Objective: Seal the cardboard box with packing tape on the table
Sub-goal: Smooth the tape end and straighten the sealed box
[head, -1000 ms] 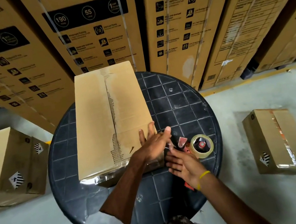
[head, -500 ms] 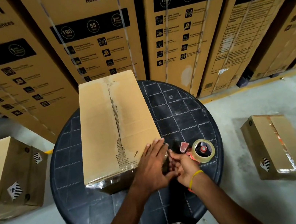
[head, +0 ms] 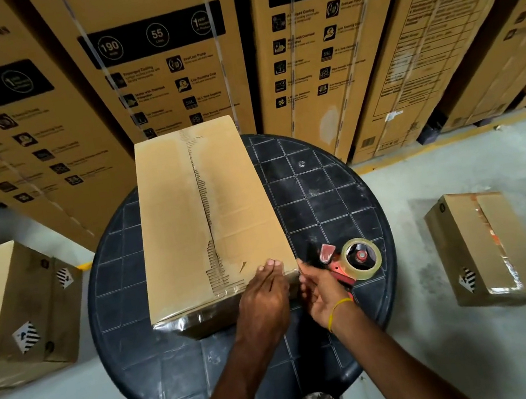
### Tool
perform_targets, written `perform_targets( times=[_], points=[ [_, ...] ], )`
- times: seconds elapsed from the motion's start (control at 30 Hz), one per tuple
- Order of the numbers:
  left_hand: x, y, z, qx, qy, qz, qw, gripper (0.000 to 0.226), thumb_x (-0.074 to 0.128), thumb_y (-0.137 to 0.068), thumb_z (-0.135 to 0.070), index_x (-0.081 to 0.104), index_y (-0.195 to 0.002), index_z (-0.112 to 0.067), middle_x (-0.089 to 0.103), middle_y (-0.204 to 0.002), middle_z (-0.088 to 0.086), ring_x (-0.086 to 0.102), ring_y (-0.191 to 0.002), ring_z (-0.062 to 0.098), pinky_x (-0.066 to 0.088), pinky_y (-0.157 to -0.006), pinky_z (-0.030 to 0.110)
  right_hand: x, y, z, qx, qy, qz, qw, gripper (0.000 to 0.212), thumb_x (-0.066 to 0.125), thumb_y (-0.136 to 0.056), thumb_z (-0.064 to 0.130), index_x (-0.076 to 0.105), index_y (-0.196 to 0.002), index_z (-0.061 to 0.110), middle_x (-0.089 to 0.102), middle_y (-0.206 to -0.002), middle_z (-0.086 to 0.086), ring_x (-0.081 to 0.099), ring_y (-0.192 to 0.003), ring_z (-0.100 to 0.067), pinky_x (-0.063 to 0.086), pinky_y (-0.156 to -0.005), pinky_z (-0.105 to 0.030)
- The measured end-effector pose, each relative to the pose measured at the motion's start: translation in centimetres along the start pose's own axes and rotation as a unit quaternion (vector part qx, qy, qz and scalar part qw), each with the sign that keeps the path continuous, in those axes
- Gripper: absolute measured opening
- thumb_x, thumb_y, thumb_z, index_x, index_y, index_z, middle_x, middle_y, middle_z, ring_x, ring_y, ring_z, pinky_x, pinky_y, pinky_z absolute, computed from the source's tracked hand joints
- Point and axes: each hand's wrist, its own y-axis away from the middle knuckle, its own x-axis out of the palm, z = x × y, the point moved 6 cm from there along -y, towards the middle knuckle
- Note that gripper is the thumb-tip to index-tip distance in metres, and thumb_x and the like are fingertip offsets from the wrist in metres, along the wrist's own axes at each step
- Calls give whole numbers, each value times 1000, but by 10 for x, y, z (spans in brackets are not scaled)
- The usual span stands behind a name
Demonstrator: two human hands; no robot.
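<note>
A long cardboard box lies on the round black table, its top seam rough and torn-looking. Shiny clear tape runs along its near face. My left hand lies flat over the box's near right corner, fingers together and pointing away from me. My right hand is just right of that corner, fingers spread and touching the box's side, holding nothing. A red tape dispenser with a clear tape roll rests on the table behind my right hand.
Tall printed appliance cartons stand right behind the table. A taped small box sits on the floor at right. Another cardboard box sits on the floor at left. The table's near part is bare.
My left hand slid back from the box top to its near right corner. My right hand shifted from in front of the dispenser to the box's right side.
</note>
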Motion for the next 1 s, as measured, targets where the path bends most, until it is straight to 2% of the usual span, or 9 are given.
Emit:
perform_targets(
  times=[0.13, 0.23, 0.33, 0.47, 0.6, 0.7, 0.8, 0.9, 1.0],
  points=[
    [2, -1, 2, -13, 8, 18, 1000, 34, 68, -79, -5, 75, -111, 5, 74, -119, 21, 72, -112, 32, 57, -99, 45, -17, 1, -14, -4, 60, -23, 998, 21, 91, -71, 23, 79, -86, 14, 78, -86, -9, 68, -70, -21, 51, -63, -31],
    [2, -1, 3, -31, 22, 26, 999, 33, 64, -85, -9, 74, -113, 5, 74, -119, 21, 73, -111, 32, 58, -97, 45, -40, -4, 17, -183, 160, -149, 958, 31, 72, -78, -7, 75, -102, 11, 77, -105, -20, 77, -84, -17, 56, -66, -16],
    [0, -2, 4, -36, 33, 15, 999, 32, 61, -89, -11, 74, -114, 4, 74, -120, 20, 72, -112, 31, 57, -100, 44, -10, 19, 33, -323, 187, -42, 927, 70, 34, -76, -35, 55, -136, -5, 65, -130, -14, 69, -105, 0, 51, -90, -7],
    [2, 0, 8, -50, 54, 30, 997, 34, 62, -85, -14, 75, -112, 2, 73, -123, 20, 71, -114, 31, 53, -102, 42, 22, 39, 3, -388, 297, 48, 871, 93, 41, -70, -22, 40, -155, 14, 56, -139, 22, 53, -126, 14, 40, -108, -13],
    [5, -3, 11, -89, 75, 49, 992, 43, 58, -85, -15, 72, -121, 1, 73, -123, 20, 71, -115, 32, 58, -99, 45, 3, 4, -7, -357, 416, 8, 836, 81, 49, -68, -2, 58, -143, 26, 72, -83, 18, 67, -81, -1, 60, -86, -28],
    [6, -1, 14, -102, 99, 58, 988, 47, 62, -83, -15, 69, -127, -1, 72, -126, 19, 69, -118, 33, 57, -100, 45, -3, -7, 5, -314, 459, 46, 830, 63, 47, -64, -1, 73, -113, 29, 79, -108, 5, 72, -108, -15, 57, -99, -45],
    [7, -1, 16, -117, 104, 61, 986, 48, 59, -85, -17, 67, -130, -4, 72, -127, 16, 67, -123, 31, 54, -104, 43, -1, 6, 14, -314, 391, 53, 863, 89, 44, -70, -21, 47, -152, 15, 58, -141, 5, 55, -135, -13, 44, -116, -35],
    [7, 1, 15, -127, 91, 63, 986, 47, 58, -86, -17, 67, -130, -5, 70, -130, 17, 67, -121, 32, 56, -102, 44, 4, 12, 0, -320, 463, 71, 824, 93, 52, -67, -1, 43, -153, 34, 77, -115, 6, 71, -109, -13, 56, -102, -33],
    [9, 3, 17, -137, 106, 62, 983, 50, 48, -90, -23, 65, -134, -7, 71, -130, 14, 65, -126, 31, 54, -104, 45, -7, 2, 8, -292, 467, 71, 831, 61, 46, -70, -4, 77, -105, 36, 78, -102, 7, 72, -109, -21, 56, -101, -35]
  ],
)
